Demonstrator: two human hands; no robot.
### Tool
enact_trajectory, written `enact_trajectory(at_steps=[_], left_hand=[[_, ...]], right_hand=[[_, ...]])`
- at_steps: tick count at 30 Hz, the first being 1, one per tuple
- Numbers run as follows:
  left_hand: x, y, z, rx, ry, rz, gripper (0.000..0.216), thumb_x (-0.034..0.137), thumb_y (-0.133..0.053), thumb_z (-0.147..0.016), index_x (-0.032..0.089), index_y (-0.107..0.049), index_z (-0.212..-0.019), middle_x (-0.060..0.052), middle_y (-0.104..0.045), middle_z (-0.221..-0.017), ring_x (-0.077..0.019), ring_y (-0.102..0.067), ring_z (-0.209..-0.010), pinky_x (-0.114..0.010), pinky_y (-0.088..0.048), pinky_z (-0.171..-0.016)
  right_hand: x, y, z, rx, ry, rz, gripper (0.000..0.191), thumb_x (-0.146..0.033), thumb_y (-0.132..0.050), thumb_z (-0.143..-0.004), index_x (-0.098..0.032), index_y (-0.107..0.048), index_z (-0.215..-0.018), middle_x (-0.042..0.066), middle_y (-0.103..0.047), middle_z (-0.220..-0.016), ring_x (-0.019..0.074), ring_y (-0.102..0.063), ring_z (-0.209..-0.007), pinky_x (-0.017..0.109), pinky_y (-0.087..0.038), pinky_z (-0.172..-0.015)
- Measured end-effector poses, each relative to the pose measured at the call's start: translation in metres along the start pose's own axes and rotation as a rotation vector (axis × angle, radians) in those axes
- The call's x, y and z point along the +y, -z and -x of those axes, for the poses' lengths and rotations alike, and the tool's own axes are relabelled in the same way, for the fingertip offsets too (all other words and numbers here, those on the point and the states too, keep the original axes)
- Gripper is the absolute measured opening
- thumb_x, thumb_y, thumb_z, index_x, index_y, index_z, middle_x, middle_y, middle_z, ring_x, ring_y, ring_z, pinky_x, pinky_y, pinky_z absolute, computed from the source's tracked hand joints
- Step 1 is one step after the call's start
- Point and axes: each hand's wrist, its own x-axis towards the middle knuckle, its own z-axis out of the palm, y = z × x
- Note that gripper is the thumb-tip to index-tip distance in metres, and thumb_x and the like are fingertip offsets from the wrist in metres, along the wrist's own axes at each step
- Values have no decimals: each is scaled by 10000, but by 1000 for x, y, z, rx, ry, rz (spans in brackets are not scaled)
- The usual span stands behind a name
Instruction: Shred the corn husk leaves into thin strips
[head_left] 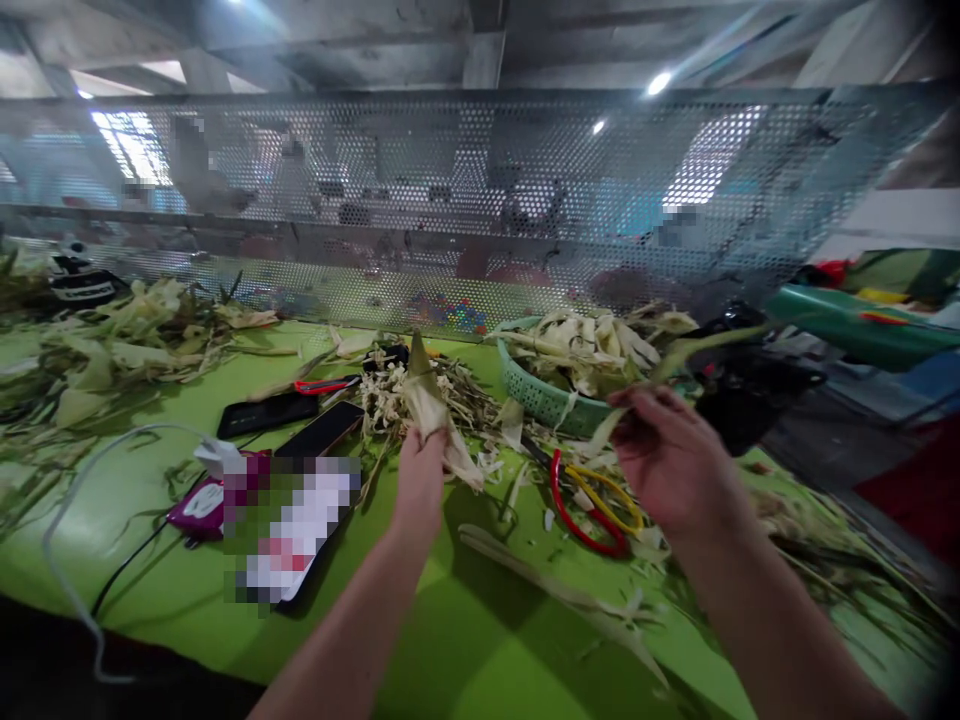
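My left hand [421,470] is closed around a folded corn husk [426,390], its pointed end standing up and a loose flap hanging to the right. My right hand [679,465] pinches a long pale husk strip [694,348], which trails off toward the upper right. Scissors [592,510] with red and yellow handles lie between my hands, their blades partly among husk scraps. Behind my left hand is a heap of dried stems and pale shreds [386,400]. A green plastic basket [540,392] full of husks stands beyond my right hand.
On the green table [300,640] lie dark phones [266,412], a red-handled cutter [326,384], a purple power block [206,505] with a white cable, and a blurred-out lit screen [300,530]. Husk piles [127,350] sit at left. A perforated metal screen [420,200] rises behind.
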Motion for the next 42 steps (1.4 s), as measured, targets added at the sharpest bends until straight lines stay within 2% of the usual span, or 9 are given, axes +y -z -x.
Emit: enact_trajectory(at_steps=[1,4,8,12,16,19,26,35,42], left_hand=[[-1,-2,3,-47,-6,-37,275,279,-575,-727,170,-606,-978,-18,-645,-864,-118,-572,-716,-218,-442,-657],[-2,-7,10,-171,-59,-165,239,241,-568,-713,148,-635,-923,-21,-652,-833,-127,-566,-718,-219,-434,-654],[-2,-8,13,-241,-163,-345,213,234,-572,-719,133,-648,-890,-37,-663,-807,-146,-567,-721,-239,-438,-671],[-5,-9,11,-275,-192,-395,194,223,-600,-704,140,-662,-867,-42,-674,-781,-159,-586,-714,-255,-447,-686],[-7,-8,11,-330,-170,-342,180,238,-610,-717,145,-667,-859,-44,-684,-782,-166,-599,-733,-261,-451,-707],[-6,-8,12,-373,-143,-274,190,267,-609,-732,142,-658,-866,-44,-685,-803,-159,-591,-738,-257,-451,-708],[-9,-8,12,-340,-133,-255,196,286,-629,-729,149,-636,-868,-46,-683,-817,-151,-590,-737,-257,-453,-707],[-9,-5,13,-376,-265,-508,193,312,-561,-813,172,-638,-921,-48,-680,-843,-159,-592,-749,-269,-447,-716],[-13,-6,15,-357,-374,-481,145,315,-570,-824,187,-626,-866,-33,-658,-818,-150,-577,-758,-247,-434,-714]], right_hand=[[8,-6,8,-75,-101,63,145,-201,-755,-646,-189,-659,-753,-11,-652,-727,77,-534,-533,207,-425,-482],[33,-24,32,-258,-253,204,190,-261,-781,-640,-187,-639,-742,-8,-622,-705,94,-529,-564,225,-447,-540],[52,-33,45,-397,-263,367,220,-331,-757,-661,-185,-601,-713,-30,-546,-654,104,-492,-576,234,-435,-540],[62,-29,43,-413,-243,470,226,-348,-728,-658,-189,-576,-710,-34,-509,-641,112,-452,-575,231,-397,-490],[67,-25,41,-380,-177,530,224,-305,-723,-629,-195,-546,-710,-37,-509,-635,108,-455,-567,224,-372,-486],[67,-26,41,-413,-192,532,211,-306,-709,-636,-192,-554,-723,-23,-547,-660,116,-476,-584,226,-376,-493],[68,-24,41,-456,-155,604,111,-284,-616,-692,-177,-587,-684,-24,-531,-609,114,-445,-547,240,-368,-491],[74,-19,38,-486,-111,682,48,-227,-567,-688,-179,-573,-698,-30,-517,-604,114,-453,-544,229,-361,-494],[73,-23,43,-476,-114,610,81,-251,-560,-676,-170,-563,-672,-36,-500,-593,97,-402,-526,227,-336,-494]])
